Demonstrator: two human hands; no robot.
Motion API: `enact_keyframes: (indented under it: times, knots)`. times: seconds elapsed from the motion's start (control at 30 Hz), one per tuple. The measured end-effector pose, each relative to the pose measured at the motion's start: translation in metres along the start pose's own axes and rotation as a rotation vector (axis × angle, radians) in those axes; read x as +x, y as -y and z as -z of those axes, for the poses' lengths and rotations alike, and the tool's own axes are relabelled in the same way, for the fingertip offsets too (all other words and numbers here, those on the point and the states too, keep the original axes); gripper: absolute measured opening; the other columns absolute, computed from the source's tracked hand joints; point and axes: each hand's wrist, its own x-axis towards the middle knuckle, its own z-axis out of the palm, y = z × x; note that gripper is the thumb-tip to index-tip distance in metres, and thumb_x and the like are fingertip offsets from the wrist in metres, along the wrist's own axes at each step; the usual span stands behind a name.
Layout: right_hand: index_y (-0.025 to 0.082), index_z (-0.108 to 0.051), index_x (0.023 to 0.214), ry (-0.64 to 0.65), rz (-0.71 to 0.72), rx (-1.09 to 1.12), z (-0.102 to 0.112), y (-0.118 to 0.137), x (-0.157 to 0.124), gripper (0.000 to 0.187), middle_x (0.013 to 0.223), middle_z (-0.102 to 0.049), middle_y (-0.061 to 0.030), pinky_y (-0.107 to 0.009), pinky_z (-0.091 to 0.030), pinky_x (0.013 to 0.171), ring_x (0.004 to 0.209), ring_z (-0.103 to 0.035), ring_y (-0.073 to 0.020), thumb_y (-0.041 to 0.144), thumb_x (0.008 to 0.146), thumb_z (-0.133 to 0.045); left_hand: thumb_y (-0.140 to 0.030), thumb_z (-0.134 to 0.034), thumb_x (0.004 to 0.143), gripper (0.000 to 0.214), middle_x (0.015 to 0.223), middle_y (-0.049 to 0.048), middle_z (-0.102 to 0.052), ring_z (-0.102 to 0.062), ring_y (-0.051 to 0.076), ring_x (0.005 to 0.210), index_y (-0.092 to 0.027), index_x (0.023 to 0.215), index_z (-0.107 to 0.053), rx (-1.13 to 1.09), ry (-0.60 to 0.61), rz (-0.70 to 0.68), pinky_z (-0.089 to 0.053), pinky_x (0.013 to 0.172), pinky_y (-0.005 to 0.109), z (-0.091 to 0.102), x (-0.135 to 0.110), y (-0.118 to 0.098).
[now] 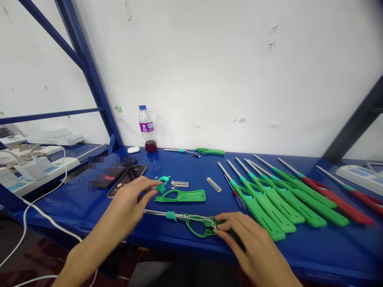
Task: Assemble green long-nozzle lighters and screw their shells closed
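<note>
My left hand [131,199] is closed, thumb and fingertips pinching a small teal plastic piece [161,187]. Beside it lies another teal piece [164,178]. My right hand [249,239] grips an opened green lighter half-shell [196,230] at the front edge of the table, fingertips by its thin wires. Its handle end is hidden under that hand. From this shell a metal tube [155,212] with a teal collar points left. Behind it rests a separate green half-shell [191,195], inner side up. Two clear fuel tanks [180,183] [214,184] lie nearby.
Several assembled green lighters [263,215] and red ones [338,199] lie on the right, with a screwdriver [239,199] alongside. Phones [127,180], a drink bottle [146,129] and a white case [133,150] stand left. More lighter parts [210,151] lie near the wall.
</note>
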Motion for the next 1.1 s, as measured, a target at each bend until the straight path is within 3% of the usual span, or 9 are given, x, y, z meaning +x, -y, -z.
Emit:
enact_keyframes:
  times: [0.13,0.3,0.57,0.9,1.1]
  knots:
    - [0.028,-0.06,0.104,0.017,0.026,-0.027,0.002,-0.001,0.001,0.013,0.112,-0.074,-0.004,-0.036,-0.06,0.085,0.1,-0.075,-0.0234,0.029,0.111,-0.05,-0.007,-0.034,0.102,0.047,0.106,0.005,-0.069,-0.07,0.014,0.076,-0.026,0.125,-0.07,-0.151,0.024,-0.212,-0.057,0.069,0.022,-0.019,-0.017,-0.037]
    - [0.027,-0.06,0.106,0.045,-0.028,-0.025,0.003,0.003,0.003,0.012,0.113,-0.074,-0.0048,-0.037,-0.059,0.088,0.102,-0.074,-0.0237,0.026,0.111,-0.049,0.004,-0.029,0.09,0.061,0.109,0.0063,-0.069,-0.066,0.011,0.061,-0.026,0.125,-0.07,-0.06,0.064,-0.333,-0.051,0.054,0.021,-0.044,-0.025,-0.044]
    - [0.026,-0.059,0.106,0.075,-0.13,0.036,0.01,0.014,0.007,0.008,0.113,-0.073,-0.002,-0.04,-0.055,0.091,0.103,-0.07,-0.0234,0.021,0.109,-0.054,-0.013,-0.045,0.107,0.033,0.104,0.0025,-0.073,-0.074,0.014,0.074,-0.025,0.121,-0.072,-0.143,0.023,-0.323,-0.059,0.067,0.023,-0.051,-0.027,-0.046]
    - [0.025,-0.059,0.103,0.075,-0.099,0.037,0.011,0.013,0.007,0.007,0.112,-0.072,-0.0014,-0.041,-0.054,0.09,0.102,-0.069,-0.0234,0.02,0.108,-0.057,-0.019,-0.038,0.112,0.034,0.098,0.0033,-0.073,-0.074,0.017,0.063,-0.022,0.117,-0.071,-0.067,-0.021,-0.355,-0.052,0.051,0.026,-0.065,-0.027,-0.062]
    - [0.025,-0.062,0.104,0.084,-0.097,0.018,0.011,0.012,0.007,0.006,0.113,-0.072,-0.0016,-0.04,-0.053,0.09,0.103,-0.068,-0.0232,0.021,0.107,-0.059,-0.025,-0.039,0.114,0.034,0.096,0.0027,-0.074,-0.075,0.016,0.068,-0.022,0.111,-0.073,-0.15,-0.016,-0.347,-0.057,0.06,0.026,-0.071,-0.024,-0.062]
